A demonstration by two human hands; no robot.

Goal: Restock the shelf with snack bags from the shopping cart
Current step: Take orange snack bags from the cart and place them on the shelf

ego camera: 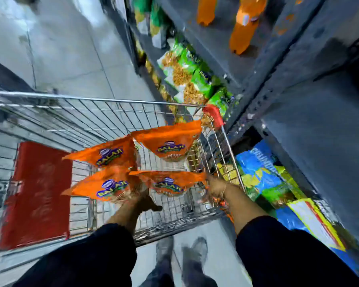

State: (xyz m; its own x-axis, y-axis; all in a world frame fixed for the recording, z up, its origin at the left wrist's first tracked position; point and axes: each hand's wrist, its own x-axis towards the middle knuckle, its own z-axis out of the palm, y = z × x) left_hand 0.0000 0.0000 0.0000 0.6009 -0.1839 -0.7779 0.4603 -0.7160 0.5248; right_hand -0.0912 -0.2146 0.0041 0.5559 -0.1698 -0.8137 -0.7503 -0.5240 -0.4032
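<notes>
Several orange snack bags hang above the wire shopping cart (75,112). My left hand (142,200) grips the near-left orange bag (108,187) from below, and another orange bag (106,156) hangs just beyond it. My right hand (216,186) pinches the right corner of the near-right orange bag (168,183); a further orange bag (170,142) sits above that one. Whether the bags are joined in strips is blurred. The grey metal shelf (263,96) stands to the right of the cart. Both forearms show dark sleeves.
Green snack bags (193,75) fill a shelf level right of the cart. Orange bottles (243,32) stand on a higher level, and blue and yellow bags (263,175) lie low at the right. The cart has a red flap (37,193) and a red corner bumper (214,114). Grey tiled floor stretches to the left.
</notes>
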